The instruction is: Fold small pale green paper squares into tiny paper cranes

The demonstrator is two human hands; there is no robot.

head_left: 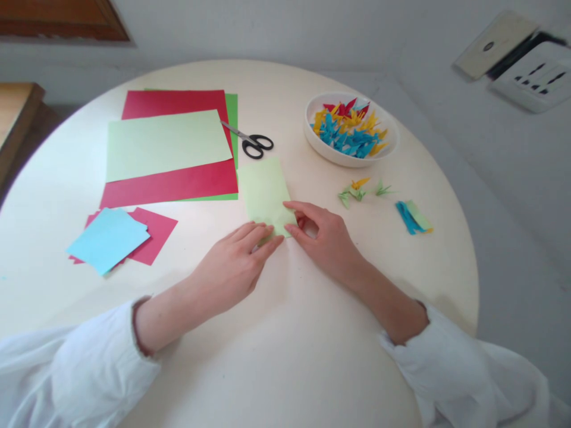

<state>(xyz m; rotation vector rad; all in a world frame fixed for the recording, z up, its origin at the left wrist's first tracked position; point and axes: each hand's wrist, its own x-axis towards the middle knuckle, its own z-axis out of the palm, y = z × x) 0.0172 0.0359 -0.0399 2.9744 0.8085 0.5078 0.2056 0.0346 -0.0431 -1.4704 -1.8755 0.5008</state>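
Touches near edge of pale green paper sheet [265, 190], on table [285, 356] just beyond, with left hand [236, 255] half curled; cannot tell whether gripping. Touches right near corner with right hand [328, 241], thumb and forefinger parted.

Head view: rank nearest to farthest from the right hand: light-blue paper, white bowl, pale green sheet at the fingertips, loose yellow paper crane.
1. Pale green sheet: touching the right hand
2. Yellow paper crane: right, slightly beyond
3. White bowl: farther back, right
4. Light-blue paper: far left
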